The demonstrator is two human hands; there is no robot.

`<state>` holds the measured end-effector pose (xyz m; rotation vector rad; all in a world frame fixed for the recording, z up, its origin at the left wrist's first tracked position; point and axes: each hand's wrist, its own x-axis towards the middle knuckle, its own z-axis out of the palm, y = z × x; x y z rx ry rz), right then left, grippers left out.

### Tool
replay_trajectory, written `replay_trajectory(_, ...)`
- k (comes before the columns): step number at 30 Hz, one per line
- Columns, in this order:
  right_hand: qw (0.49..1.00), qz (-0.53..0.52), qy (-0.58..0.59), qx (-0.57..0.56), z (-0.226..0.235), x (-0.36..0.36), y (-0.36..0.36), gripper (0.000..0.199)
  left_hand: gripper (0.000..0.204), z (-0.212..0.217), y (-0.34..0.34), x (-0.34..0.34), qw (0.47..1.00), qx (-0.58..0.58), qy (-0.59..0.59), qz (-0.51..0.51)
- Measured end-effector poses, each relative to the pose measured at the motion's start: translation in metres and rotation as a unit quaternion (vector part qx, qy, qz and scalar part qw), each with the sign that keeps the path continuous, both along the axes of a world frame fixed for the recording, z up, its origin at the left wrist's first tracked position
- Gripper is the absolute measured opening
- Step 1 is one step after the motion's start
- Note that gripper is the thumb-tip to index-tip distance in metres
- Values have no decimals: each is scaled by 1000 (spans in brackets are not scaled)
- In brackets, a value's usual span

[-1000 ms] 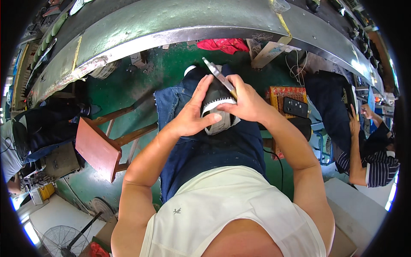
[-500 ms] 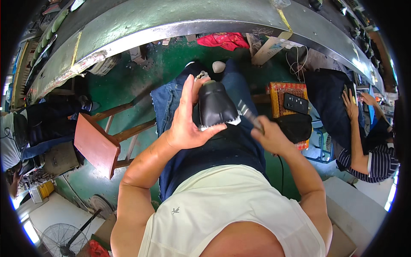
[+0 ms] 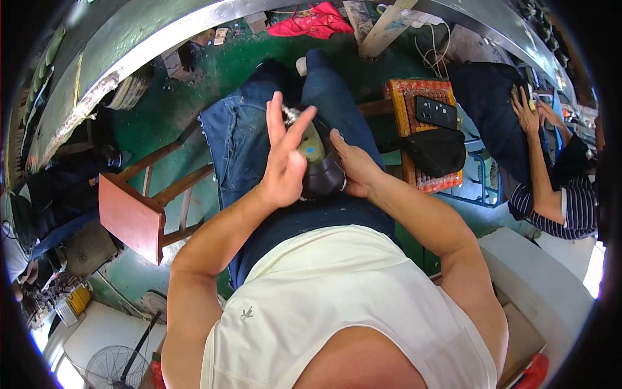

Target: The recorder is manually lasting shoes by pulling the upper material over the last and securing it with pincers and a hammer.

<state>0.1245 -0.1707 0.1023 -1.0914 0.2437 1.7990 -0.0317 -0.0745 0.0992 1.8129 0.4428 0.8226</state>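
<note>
A black leather shoe upper is stretched over a green shoe last, held above my lap. The last's green top with a small blue dot faces up. At its far end is a whitish bunched bit, partly behind my fingers. My right hand grips the right side, thumb up along the edge and the other fingers mostly hidden beneath. My left hand is at the left side with fingers stretched apart, slightly blurred, covering part of the last; whether its palm touches the leather I cannot tell. No hammer shows in either hand.
On my right, a beaded seat carries a black phone and a black pouch. A brown stool lies on its side at left. A metal-edged bench spans the far side. A co-worker in stripes sits at far right.
The hammer-like tool has left my right hand, which now grips the shoe. The shoe has turned from its black leather face to its green last top. My left fingers have spread. The view has shifted.
</note>
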Motion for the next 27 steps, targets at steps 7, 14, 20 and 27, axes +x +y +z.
replay_trajectory(7, 994, -51, -48, -79, -16, -9, -12, 50, 54, -14, 4, 22, 990, -128, -61, 1)
replay_trajectory(14, 992, -86, -5, -97, -6, 29, 8, 42, 72, 2, 45, 20, 969, -189, -40, -153)
replay_trajectory(20, 996, 86, 31, 11, -44, 67, -4, 35, 114, -46, 65, 25, 963, 207, 145, -97)
replay_trajectory(27, 532, 443, -698, 184, -8, 65, -85, 66, 102, -8, 64, 35, 980, -192, 43, -41)
